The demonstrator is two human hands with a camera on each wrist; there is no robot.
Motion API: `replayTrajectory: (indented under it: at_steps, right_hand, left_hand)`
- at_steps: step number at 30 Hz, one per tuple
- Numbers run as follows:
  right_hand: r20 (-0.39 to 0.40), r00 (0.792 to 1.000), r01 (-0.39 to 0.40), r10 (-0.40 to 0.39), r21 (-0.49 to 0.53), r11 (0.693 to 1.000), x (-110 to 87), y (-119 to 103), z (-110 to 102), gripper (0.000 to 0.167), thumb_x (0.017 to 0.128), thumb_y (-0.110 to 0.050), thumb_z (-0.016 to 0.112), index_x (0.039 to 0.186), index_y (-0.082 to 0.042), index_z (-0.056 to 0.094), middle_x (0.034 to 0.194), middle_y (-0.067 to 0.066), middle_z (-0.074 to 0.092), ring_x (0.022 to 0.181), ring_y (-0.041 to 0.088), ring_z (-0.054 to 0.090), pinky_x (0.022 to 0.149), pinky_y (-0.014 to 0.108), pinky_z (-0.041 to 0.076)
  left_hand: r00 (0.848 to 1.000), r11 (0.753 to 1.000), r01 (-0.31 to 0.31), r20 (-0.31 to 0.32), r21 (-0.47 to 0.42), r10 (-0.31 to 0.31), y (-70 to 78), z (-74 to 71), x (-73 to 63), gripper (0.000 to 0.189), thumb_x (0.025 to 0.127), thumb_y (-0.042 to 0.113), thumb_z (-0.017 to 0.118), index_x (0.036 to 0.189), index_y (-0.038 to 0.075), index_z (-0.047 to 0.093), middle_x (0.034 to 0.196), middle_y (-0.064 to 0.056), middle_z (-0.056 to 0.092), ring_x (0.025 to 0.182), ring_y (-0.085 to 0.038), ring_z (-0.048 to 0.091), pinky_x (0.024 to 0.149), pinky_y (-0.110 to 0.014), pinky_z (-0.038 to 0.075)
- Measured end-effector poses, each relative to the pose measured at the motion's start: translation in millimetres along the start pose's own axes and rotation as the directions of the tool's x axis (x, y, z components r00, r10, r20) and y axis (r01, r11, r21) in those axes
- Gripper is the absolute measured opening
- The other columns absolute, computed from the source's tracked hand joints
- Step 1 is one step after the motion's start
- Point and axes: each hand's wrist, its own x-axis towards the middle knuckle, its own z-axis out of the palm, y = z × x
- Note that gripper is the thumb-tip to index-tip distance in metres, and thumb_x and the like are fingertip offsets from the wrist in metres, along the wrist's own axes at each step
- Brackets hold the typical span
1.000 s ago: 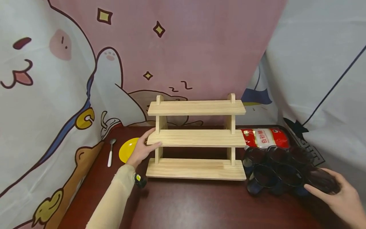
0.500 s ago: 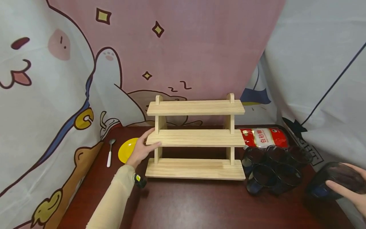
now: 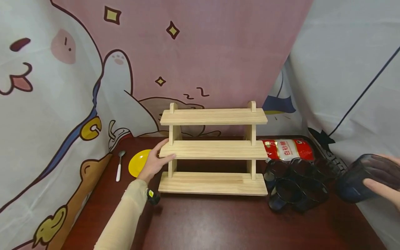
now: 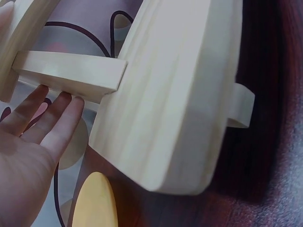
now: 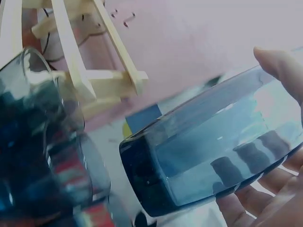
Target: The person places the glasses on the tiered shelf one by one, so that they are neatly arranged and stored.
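the left hand (image 3: pixel 155 164) is pinching the rack (image 3: pixel 212 150) at left, likely steadying it; the right hand (image 5: pixel 279 196) is wrapping a glass (image 5: pixel 201 149), supporting it.

A glossy dark red-brown desk (image 3: pixel 218 225) with a soft sheen stands before a pink cloth backdrop (image 3: pixel 234 52) printed with cartoon animals (image 3: pixel 117 83), creased pale cloth (image 3: pixel 350 69) hanging at the right.
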Motion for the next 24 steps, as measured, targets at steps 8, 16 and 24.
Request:
replayTrajectory:
  at_steps: [8,16,24]
  right_hand:
    - [0.031,0.996,0.050,-0.083,0.572,0.819,23.8,-87.1,41.4,0.076,0.080,0.038,0.056,0.147,0.001,0.056,0.127,-0.004,0.072,0.108,0.002,0.070,0.083,0.011,0.054]
    - [0.219,0.976,-0.101,-0.022,0.537,0.838,52.1,-129.6,75.3,0.064,0.087,0.022,0.071,0.144,-0.001,0.056,0.125,-0.001,0.072,0.104,0.006,0.072,0.078,0.017,0.058]
    - [0.292,0.953,-0.078,-0.076,0.480,0.874,82.3,-167.1,120.9,0.062,0.085,0.015,0.078,0.141,-0.002,0.058,0.125,0.003,0.071,0.104,0.010,0.072,0.079,0.020,0.059]
  left_hand:
    - [1.000,1.000,0.023,0.004,0.000,-0.023,2.3,1.3,-0.2,0.080,0.091,0.022,0.085,0.161,0.027,0.045,0.156,-0.013,0.050,0.123,-0.033,0.058,0.096,-0.031,0.053]
    - [1.000,1.000,0.017,0.007,0.004,-0.017,0.8,1.7,-1.4,0.080,0.092,0.023,0.084,0.161,0.029,0.044,0.157,-0.012,0.049,0.125,-0.033,0.058,0.098,-0.032,0.053]
    - [1.000,1.000,-0.001,-0.008,0.017,0.001,0.7,1.9,-0.7,0.078,0.091,0.026,0.085,0.159,0.029,0.047,0.156,-0.011,0.051,0.123,-0.033,0.059,0.097,-0.033,0.053]
